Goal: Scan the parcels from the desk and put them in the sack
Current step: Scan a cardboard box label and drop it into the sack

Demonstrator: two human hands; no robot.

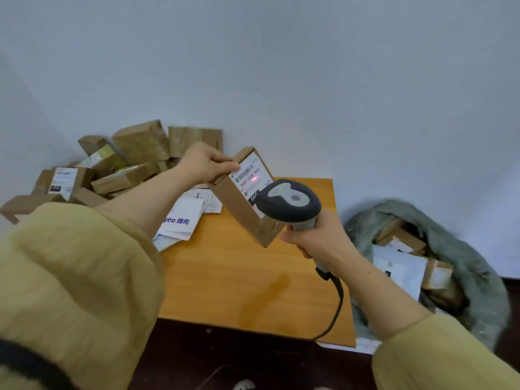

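Brown cardboard parcels [135,161] lay heaped at the far left of the orange wooden desk [253,277]. My left hand [202,163] gripped the top end of a slim brown cardboard box [239,209], tilted above the desk. My right hand [318,237] curled round the grey handheld scanner [289,201], which was aimed at the box. On the right the grey fabric sack [478,277] held parcels.

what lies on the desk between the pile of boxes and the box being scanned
In the head view, flat white mailers lie there on the desk, overlapping one another.
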